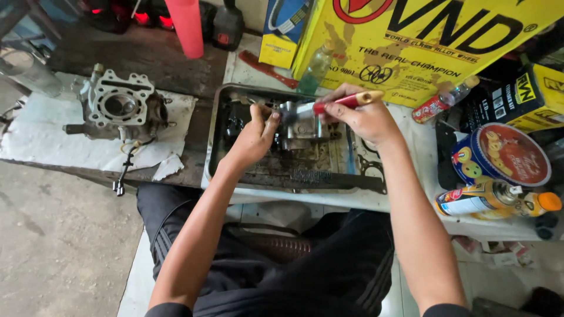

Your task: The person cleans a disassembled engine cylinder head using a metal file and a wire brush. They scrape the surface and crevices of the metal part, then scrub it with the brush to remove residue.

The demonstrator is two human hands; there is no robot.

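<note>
**Greasy metal in a dark tray, a brush in your right hand**

Black trousers (276, 270) fill the near edge of the view, where you sit with knees apart on a pale floor. Both your forearms reach forward from there to the shallow metal tray (305, 179) set on the low surface ahead of you.

Your left hand (254, 138) is curled, fingers and thumb closed against the left side of the grey metal engine part (299, 126) that stands inside the tray, steadying it. Your right hand (367, 117) is wrapped round a brush (346, 101) with a red and tan handle, held across the top of that part, its dark bristle end touching the metal near your left thumb. A thin black gasket (370, 161) lies in the tray's right end.

To your right, beside the tray, 1 spray can (493, 199) with an orange cap lies on its side, and a round blue and red tin (502, 154) sits just behind it. To your left, well apart from the tray, a second engine casting (120, 105) rests on a white cloth (41, 138).

Further back, a small clear bottle (314, 70) stands by the tray's far rim, against a big yellow carton (411, 41). A red tube (187, 26) stands at the back.
</note>
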